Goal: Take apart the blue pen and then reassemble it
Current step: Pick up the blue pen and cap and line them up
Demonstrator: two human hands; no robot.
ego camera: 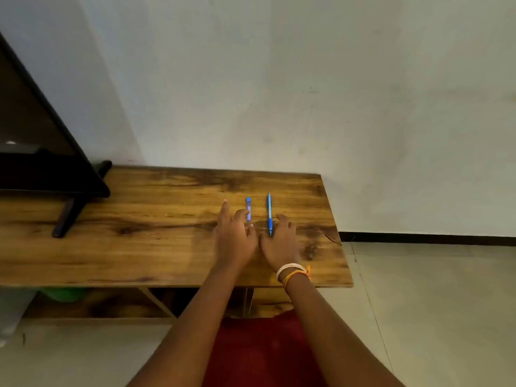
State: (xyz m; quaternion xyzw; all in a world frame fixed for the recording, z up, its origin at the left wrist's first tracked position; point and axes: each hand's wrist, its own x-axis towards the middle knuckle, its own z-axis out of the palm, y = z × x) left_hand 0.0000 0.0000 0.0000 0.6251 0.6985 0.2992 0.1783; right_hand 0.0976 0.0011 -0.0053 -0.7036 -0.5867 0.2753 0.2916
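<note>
On the wooden table (156,247) two blue parts lie side by side, both pointing away from me. The short blue pen piece (248,208) is on the left, and its near end sits between the curled finger and thumb of my left hand (234,238). That hand's index finger stretches out flat to the left. The longer blue pen body (269,210) is on the right. Its near end is pinched at the thumb side of my right hand (279,243). Both hands rest low on the table, almost touching each other.
A black monitor (42,152) on a dark stand (67,216) occupies the table's left end. The table's right edge (337,233) is close to my right hand, with tiled floor beyond it. A white wall stands behind, and a shelf with a green object (64,294) lies under the table.
</note>
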